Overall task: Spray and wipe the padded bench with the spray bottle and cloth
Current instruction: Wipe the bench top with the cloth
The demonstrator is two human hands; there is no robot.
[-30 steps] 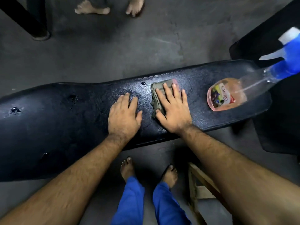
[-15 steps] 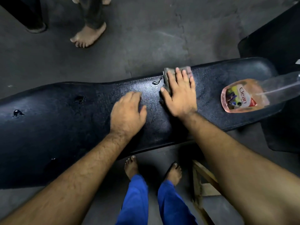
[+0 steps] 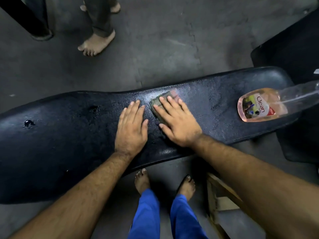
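Observation:
A long black padded bench [image 3: 60, 138] runs across the view, its top wet and glistening. My right hand [image 3: 176, 121] presses flat with straight fingers on a folded grey-green cloth [image 3: 155, 103] near the bench's far edge; most of the cloth is hidden under the fingers. My left hand [image 3: 132, 128] rests flat on the pad just left of it, holding nothing. A clear spray bottle [image 3: 262, 106] of pink liquid with a "Clean" label lies on its side at the bench's right end, its head cut off by the frame edge.
Small tears or droplets mark the pad at the left [image 3: 28, 123]. Another person's bare feet [image 3: 96, 42] stand on the grey floor beyond the bench. A wooden frame [image 3: 222, 199] sits by my right foot. A black pad [image 3: 293, 49] lies at the right.
My right hand has slid the cloth back toward me from the bench's far edge. The other person's feet stepped nearer. My left hand stays put.

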